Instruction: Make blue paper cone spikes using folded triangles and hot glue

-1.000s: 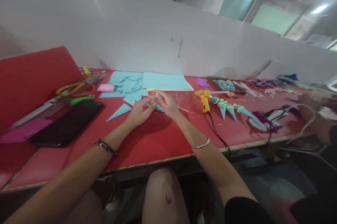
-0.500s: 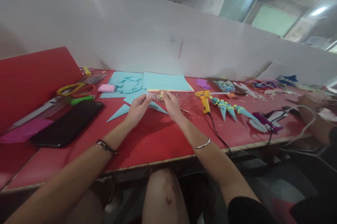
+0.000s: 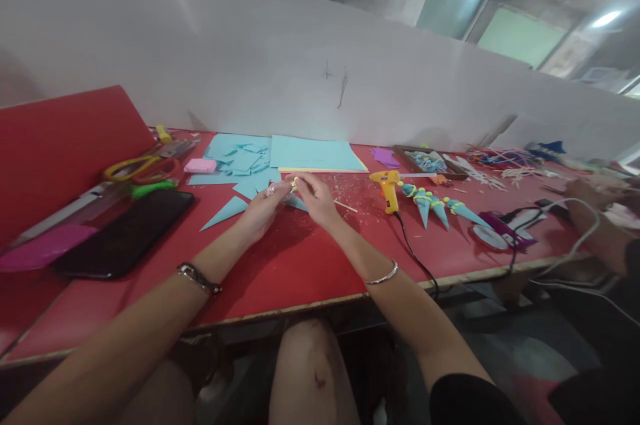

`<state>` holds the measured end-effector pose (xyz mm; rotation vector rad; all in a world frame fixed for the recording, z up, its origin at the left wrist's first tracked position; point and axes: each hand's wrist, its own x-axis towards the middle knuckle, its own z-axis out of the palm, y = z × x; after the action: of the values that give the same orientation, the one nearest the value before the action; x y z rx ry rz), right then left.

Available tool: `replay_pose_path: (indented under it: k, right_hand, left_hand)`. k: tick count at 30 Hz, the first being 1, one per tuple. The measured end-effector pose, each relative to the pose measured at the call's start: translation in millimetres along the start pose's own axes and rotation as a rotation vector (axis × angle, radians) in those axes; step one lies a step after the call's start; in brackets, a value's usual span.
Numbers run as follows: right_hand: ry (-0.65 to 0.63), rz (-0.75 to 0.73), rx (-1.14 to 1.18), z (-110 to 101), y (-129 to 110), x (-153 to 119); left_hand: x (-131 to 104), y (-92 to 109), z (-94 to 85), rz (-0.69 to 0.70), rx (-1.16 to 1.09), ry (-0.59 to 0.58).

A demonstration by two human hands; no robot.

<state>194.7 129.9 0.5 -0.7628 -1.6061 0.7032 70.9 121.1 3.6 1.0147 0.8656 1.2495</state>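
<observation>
Above the red table, my left hand and my right hand meet with fingers pinched. My left fingers hold a small clear, crinkled piece that looks like plastic. At my right fingertips is a small pale yellow piece; its kind cannot be made out. Left of my left hand lies a blue paper cone. Another blue pointed piece is partly hidden behind my hands. A thin stick rests just right of my right hand.
A yellow glue gun stands to the right, beside blue cones trimmed with yellow. Blue sheets and paper scraps lie behind. At left are a black phone and scissors. Another person's arm is at far right.
My right hand has moved left, closing the gap to my left hand. The clear piece and the yellow piece are now together between my fingers.
</observation>
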Motion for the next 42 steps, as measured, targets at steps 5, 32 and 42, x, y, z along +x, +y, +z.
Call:
replay_pose_path:
  k: [5,32,42]
  right_hand:
    - [0.022,0.018,0.008,1,-2,1]
    - [-0.084,0.045,0.045,1,5,1]
    - [0.149,0.176,0.213,0,10,4]
  left_hand:
    - [-1,1,0.2,-0.039,-0.057,-0.033]
    - [0,2,-3.9,0.127,0.023,-0.075]
    - [6,-2,-4.4,0.074,0.083,0.030]
